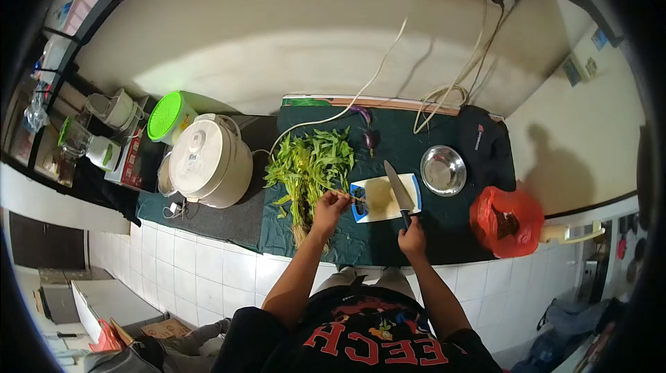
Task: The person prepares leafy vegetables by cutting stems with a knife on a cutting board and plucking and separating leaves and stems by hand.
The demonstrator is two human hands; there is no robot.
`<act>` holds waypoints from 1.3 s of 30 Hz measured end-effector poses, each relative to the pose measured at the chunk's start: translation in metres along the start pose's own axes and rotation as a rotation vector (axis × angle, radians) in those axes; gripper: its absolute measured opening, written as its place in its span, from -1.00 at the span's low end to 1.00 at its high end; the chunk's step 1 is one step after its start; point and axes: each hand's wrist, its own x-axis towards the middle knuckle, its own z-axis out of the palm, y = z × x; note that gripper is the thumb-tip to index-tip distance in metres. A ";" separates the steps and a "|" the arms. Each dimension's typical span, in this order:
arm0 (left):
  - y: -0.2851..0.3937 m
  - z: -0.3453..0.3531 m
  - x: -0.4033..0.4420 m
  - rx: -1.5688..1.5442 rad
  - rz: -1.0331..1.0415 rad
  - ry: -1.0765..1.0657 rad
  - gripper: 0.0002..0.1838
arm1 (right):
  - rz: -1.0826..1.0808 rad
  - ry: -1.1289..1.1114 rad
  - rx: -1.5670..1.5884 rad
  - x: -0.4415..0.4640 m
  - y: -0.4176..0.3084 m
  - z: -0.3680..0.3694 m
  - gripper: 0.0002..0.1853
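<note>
My right hand [412, 237] is closed around the black handle of a large knife [398, 185], whose blade lies over the white cutting board [378, 201] with blue ends. At the board's left end, my left hand [333, 206] is closed, its fingers pinching a thin, brownish stem-like piece [355, 198] that reaches toward the board. Just left of that hand, a big bunch of leafy greens [316, 158] lies on the dark green cloth, its roots toward me. A steel bowl [443, 170] stands right of the board. Purple eggplants [371, 140] lie behind it.
A white rice cooker [208, 161] and a green-lidded container [166, 118] stand at the left. A red plastic bag [508, 222] sits at the right edge, near a dark cloth [483, 143]. A white cable [347, 111] crosses the table's back.
</note>
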 end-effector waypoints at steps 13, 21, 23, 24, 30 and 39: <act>-0.039 0.021 -0.020 0.199 -0.109 -0.044 -0.82 | -0.348 -0.079 0.601 -0.006 -0.078 -0.047 -0.60; -0.020 -0.011 -0.009 0.574 0.186 -0.076 -0.84 | -0.385 0.009 0.524 0.039 -0.061 -0.066 -0.79; 0.004 -0.010 -0.020 0.846 0.194 0.222 -0.87 | -0.380 0.036 0.517 0.049 -0.053 -0.072 -0.80; 0.008 -0.016 -0.017 0.847 0.197 0.223 -0.87 | -0.406 0.025 0.478 0.056 -0.045 -0.072 -0.80; 0.038 0.052 -0.023 1.536 0.761 0.223 -0.55 | -0.630 -0.177 0.503 0.084 -0.045 -0.078 -0.84; 0.007 0.048 0.022 1.299 0.530 -0.390 -0.79 | -0.525 -0.194 0.315 0.070 -0.029 -0.070 -0.47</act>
